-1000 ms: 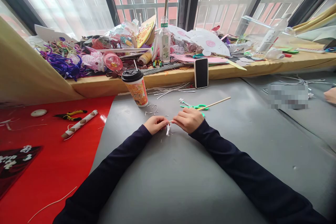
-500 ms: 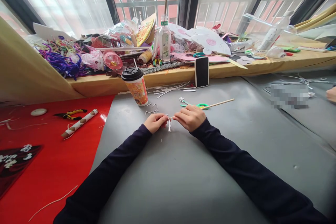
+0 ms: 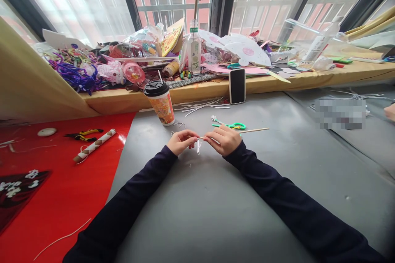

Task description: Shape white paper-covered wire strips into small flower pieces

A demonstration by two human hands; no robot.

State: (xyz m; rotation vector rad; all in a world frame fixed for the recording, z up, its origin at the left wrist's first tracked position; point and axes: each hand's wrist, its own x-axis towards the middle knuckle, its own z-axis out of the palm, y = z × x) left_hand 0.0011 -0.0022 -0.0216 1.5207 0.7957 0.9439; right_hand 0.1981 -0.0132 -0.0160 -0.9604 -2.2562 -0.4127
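A grey table (image 3: 216,213) ran under a barred window, its far edge against a cluttered sill, and a red sheet (image 3: 61,181) covered its left side. A paper cup (image 3: 160,102) stood near the far edge, with a phone (image 3: 237,86) propped against the sill to its right. Green scissors (image 3: 230,125) lay just beyond the hands.

The right hand (image 3: 224,139) was closed on a thin wooden stick (image 3: 253,130), whose free end pointed toward the right edge. The left hand (image 3: 182,141) pinched the stick's near end, where a small white strip (image 3: 198,146) hung between the two hands.

A second earlier the stick had angled up toward the far edge; now it lay nearly level, so the right hand had apparently turned it. The strip had looked longer then and hung shorter now, which suggests it was being wound onto the stick. Both hands stayed at mid-table.
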